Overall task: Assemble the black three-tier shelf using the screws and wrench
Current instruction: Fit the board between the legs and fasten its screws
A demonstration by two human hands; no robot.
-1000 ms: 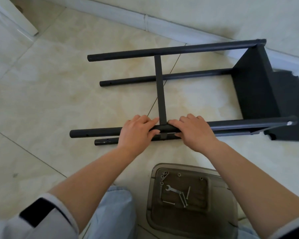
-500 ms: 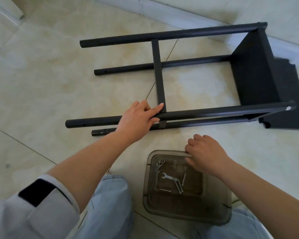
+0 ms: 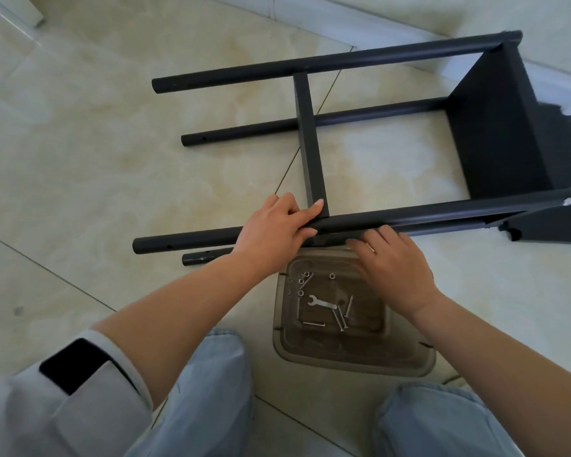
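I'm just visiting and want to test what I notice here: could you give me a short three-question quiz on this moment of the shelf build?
1. True or false: the wrench lies in the clear plastic tray with the loose screws.
2. Which hand rests on the near upper pole where the crossbar meets it? A) left hand B) right hand
3. Fill in: the one shelf panel already fitted sits at the frame's ____ end as seen in the head view.

Key: 1 true. 2 A; the right hand's fingers reach toward the pole from the tray side. 3 right.
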